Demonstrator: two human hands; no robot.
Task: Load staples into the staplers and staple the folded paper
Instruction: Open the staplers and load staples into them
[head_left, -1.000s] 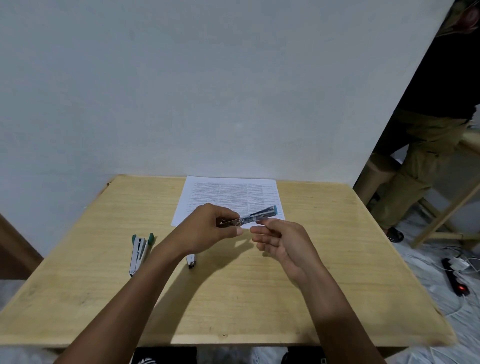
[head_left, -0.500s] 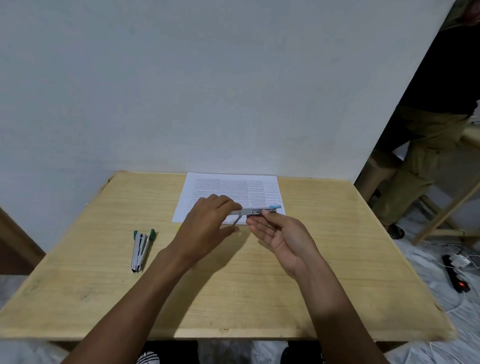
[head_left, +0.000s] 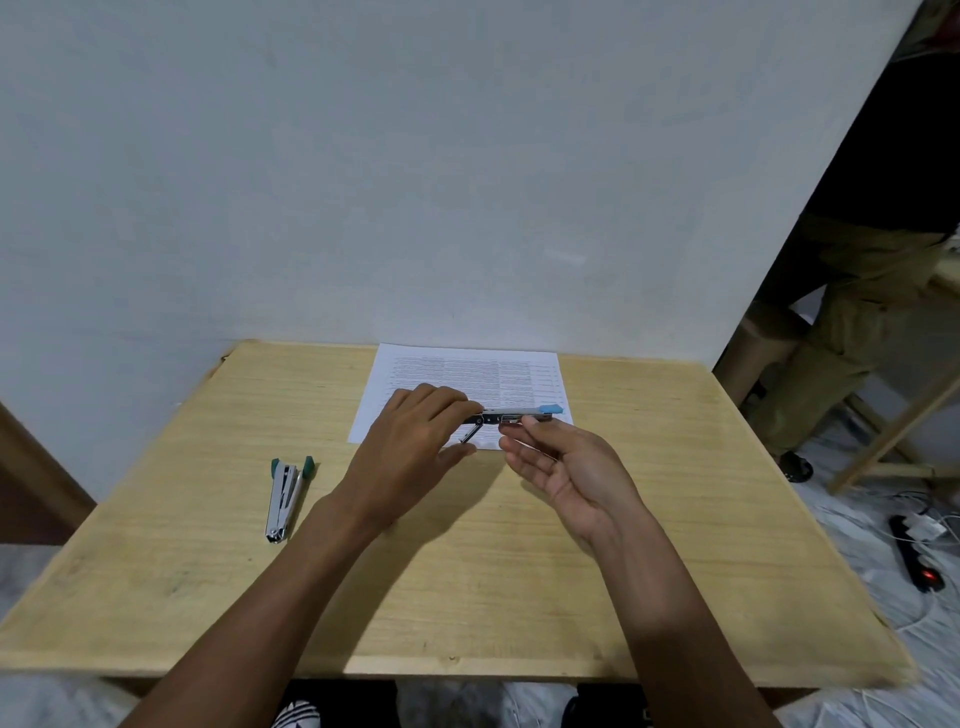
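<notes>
We see the left hand (head_left: 410, 441) pinching the blue-tipped stapler (head_left: 519, 414) above the printed paper (head_left: 467, 374), its text too small to read; the right hand (head_left: 566, 462) lies open beneath it. A green stapler (head_left: 285, 493) rests on the worktop (head_left: 467, 571).

Both bare forearms reach forward, hands meeting at the middle.
The left hand (head_left: 410, 441) is palm down, fingers curled and pinched closed on one end of a blue-tipped stapler (head_left: 519, 414); the right hand (head_left: 566, 462) is palm up, fingertips (head_left: 530, 423) touching its underside.
</notes>
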